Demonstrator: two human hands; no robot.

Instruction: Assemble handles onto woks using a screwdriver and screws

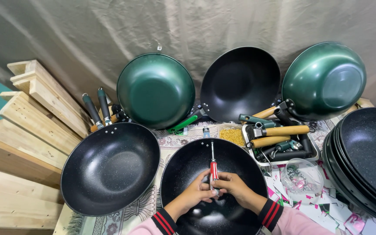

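Observation:
A black speckled wok [183,167] lies in front of me on the patterned cloth. Both hands are inside it. My right hand [236,186] grips the lower end of a red-handled screwdriver [213,167], whose metal shaft points away from me toward the wok's far rim. My left hand [196,191] meets it at the handle's base, fingertips pinched there; what they pinch is hidden.
Another black wok [109,167] with handles lies left. Green woks [155,89] [325,78] and a black one [240,82] lean on the curtain. A tray of handles [279,139], a clear bowl of screws [302,179], stacked black woks [366,156] right, wooden planks [27,126] left.

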